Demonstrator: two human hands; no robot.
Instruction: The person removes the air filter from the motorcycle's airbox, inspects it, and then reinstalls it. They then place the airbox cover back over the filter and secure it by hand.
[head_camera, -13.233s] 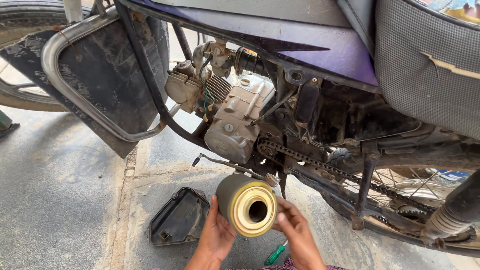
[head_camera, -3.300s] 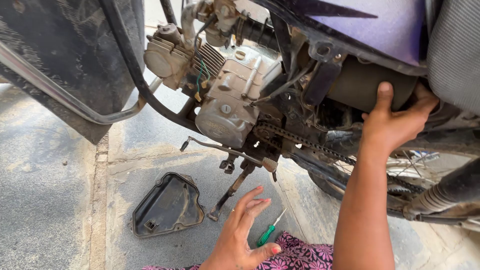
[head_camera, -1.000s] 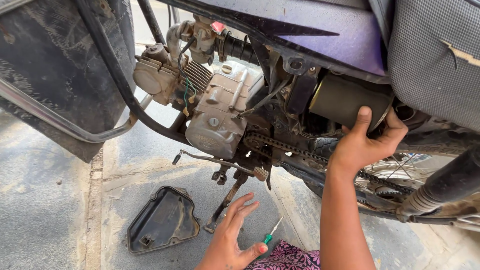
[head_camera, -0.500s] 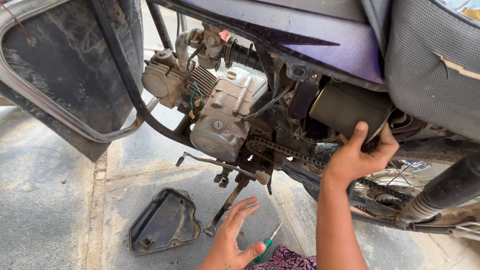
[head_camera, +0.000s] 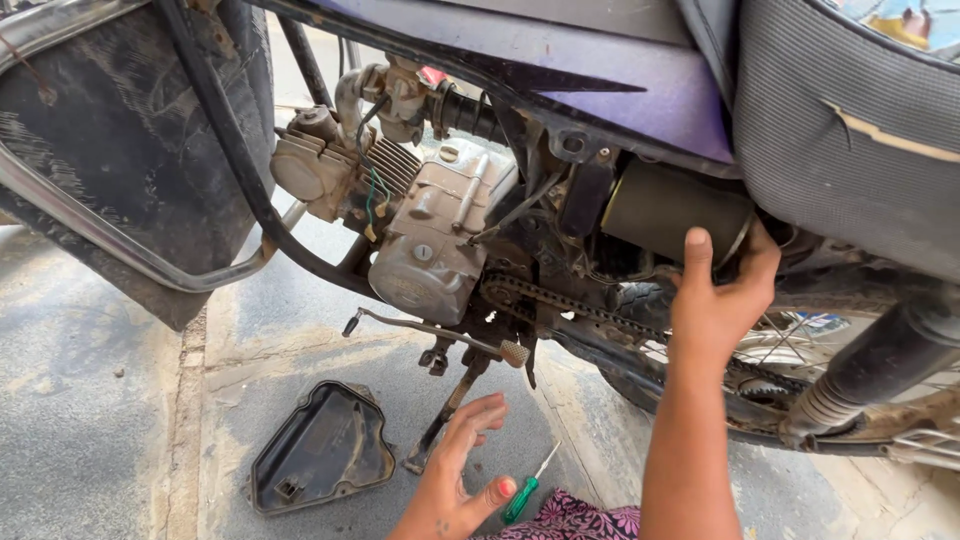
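1. A colourful printed patch (head_camera: 905, 20) is seen in the top right corner, above the grey seat (head_camera: 850, 130); blue, yellow and red areas are shown, and it is cut off by the edge, so whether it is a package, a sign or a sticker cannot be told
2. A small blue and white scrap (head_camera: 815, 322), possibly a wrapper, is glimpsed behind the spokes of the rear wheel (head_camera: 775, 350), just right of the right hand (head_camera: 715, 300) wrapped about the dark cylinder (head_camera: 660, 210); its outline is hidden
3. A small red tab (head_camera: 432, 75) is seen above the engine; whether it is a label cannot be told
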